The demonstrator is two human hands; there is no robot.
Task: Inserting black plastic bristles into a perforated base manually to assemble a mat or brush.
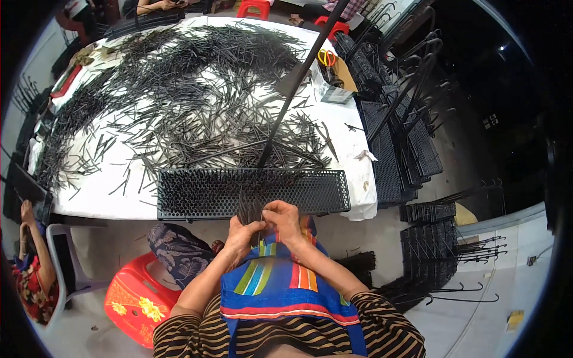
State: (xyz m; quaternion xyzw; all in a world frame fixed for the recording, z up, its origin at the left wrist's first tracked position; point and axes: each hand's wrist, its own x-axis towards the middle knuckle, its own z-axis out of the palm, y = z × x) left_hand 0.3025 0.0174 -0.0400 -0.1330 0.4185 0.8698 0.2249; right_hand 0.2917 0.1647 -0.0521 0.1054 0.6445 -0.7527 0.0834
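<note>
My left hand [240, 234] is closed around a bundle of thin black strips [249, 207], which fan upward out of the grip. Beside it, my right hand [283, 221] has thumb and fingers pinched together at the bundle's right side; what they hold is too small to make out. Just beyond both hands lies a long black perforated panel [316, 192] at the table's near edge. Its left part bristles with short black strips standing in the holes, while more bare holes show at the right. A black rod [291, 95] rises from the panel's far edge.
Loose black strips [197, 77] cover much of the white-covered table [352, 152]. Scissors with orange-yellow handles [326, 58] stand in a box [334, 92] at the right. Hooked racks [391, 143] lean beyond. A red stool [140, 298] and another person's arm [39, 253] are left.
</note>
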